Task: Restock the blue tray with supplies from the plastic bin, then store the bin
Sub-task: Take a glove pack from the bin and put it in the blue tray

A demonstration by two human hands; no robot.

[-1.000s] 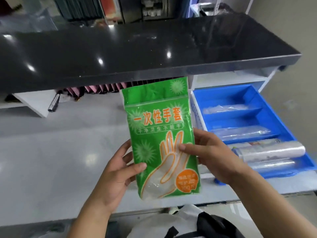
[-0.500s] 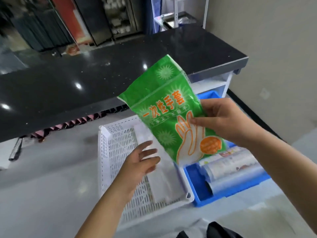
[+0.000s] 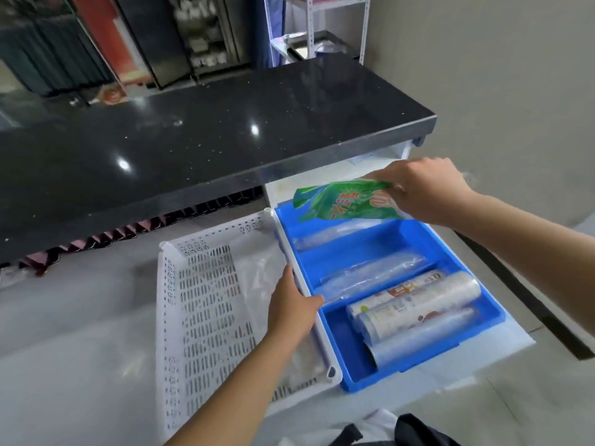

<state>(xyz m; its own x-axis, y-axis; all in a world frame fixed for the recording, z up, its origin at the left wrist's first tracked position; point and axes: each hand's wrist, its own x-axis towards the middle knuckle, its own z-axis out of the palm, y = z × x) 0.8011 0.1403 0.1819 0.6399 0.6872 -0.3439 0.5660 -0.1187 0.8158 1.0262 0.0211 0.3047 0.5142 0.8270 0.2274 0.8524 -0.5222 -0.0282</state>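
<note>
My right hand [image 3: 425,188] grips a green packet of disposable gloves [image 3: 344,202] and holds it flat over the far compartment of the blue tray [image 3: 351,378]. The tray has three compartments holding clear plastic bags and printed rolls of bags [image 3: 415,299]. Left of it stands the white perforated plastic bin [image 3: 199,304], touching the tray. My left hand [image 3: 291,305] rests on the bin's right rim, thumb over the edge. Clear plastic packets [image 3: 264,278] lie inside the bin under my left forearm.
A glossy black countertop [image 3: 199,136] overhangs the white work surface [image 3: 74,317] at the back. Dark red folded items [image 3: 106,238] line up beneath the overhang. A beige wall stands to the right, and the surface's edge runs just past the tray.
My left hand let go of the green packet and dropped to the bin's right rim. My right hand carried the packet right and down, tilting it flat over the tray's far compartment.
</note>
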